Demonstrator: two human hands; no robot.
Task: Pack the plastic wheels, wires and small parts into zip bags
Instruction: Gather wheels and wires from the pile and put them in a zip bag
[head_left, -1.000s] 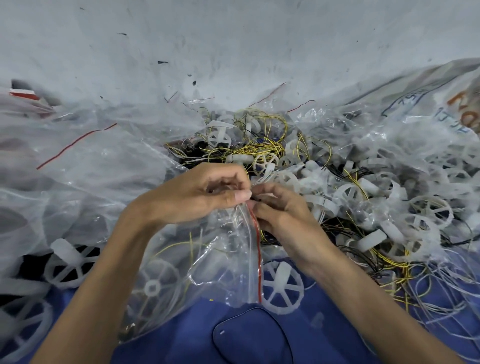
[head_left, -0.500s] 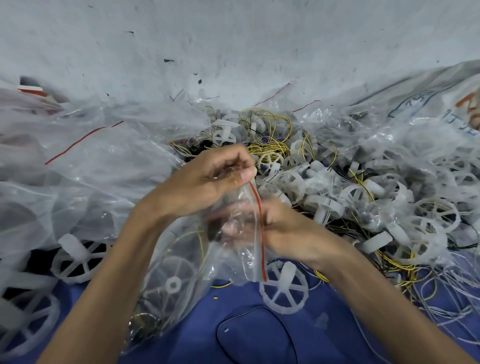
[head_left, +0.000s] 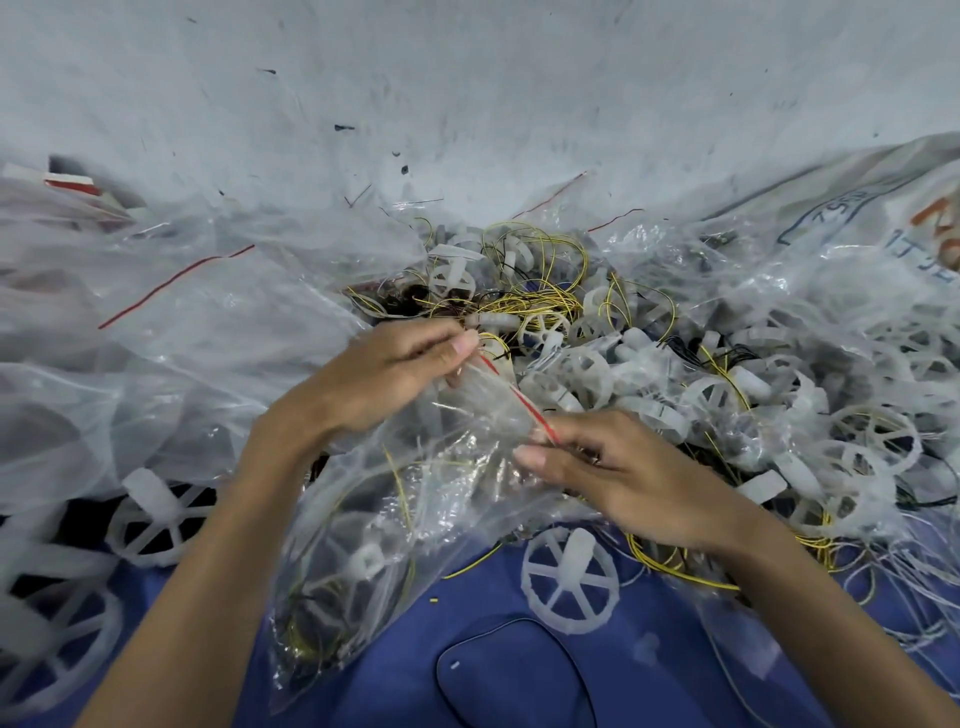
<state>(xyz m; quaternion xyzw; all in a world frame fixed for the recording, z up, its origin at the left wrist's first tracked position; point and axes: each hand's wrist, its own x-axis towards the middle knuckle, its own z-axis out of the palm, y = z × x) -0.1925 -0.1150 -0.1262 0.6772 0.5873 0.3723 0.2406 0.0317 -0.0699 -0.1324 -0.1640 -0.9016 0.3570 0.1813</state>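
A clear zip bag (head_left: 395, 525) with a red seal line hangs between my hands; inside it lie a white plastic wheel and yellow and white wires. My left hand (head_left: 384, 379) pinches the upper end of the red strip. My right hand (head_left: 613, 478) pinches the strip's lower end, about a hand's width away. Behind and to the right lies a heap of white plastic wheels (head_left: 675, 395) tangled with yellow wires (head_left: 530, 301). One loose wheel (head_left: 571, 582) rests on the blue cloth (head_left: 467, 623) just below my right hand.
Piled clear bags (head_left: 171, 332) fill the left side, with more wheels (head_left: 156, 519) under them. A printed white sack (head_left: 857, 218) lies at the far right. A thin black wire loop (head_left: 519, 670) sits on the cloth near me. A grey wall rises behind.
My hands have drawn apart along the red seal: the left stays at its top end, the right has slid down and to the right. The bag now lies more tilted.
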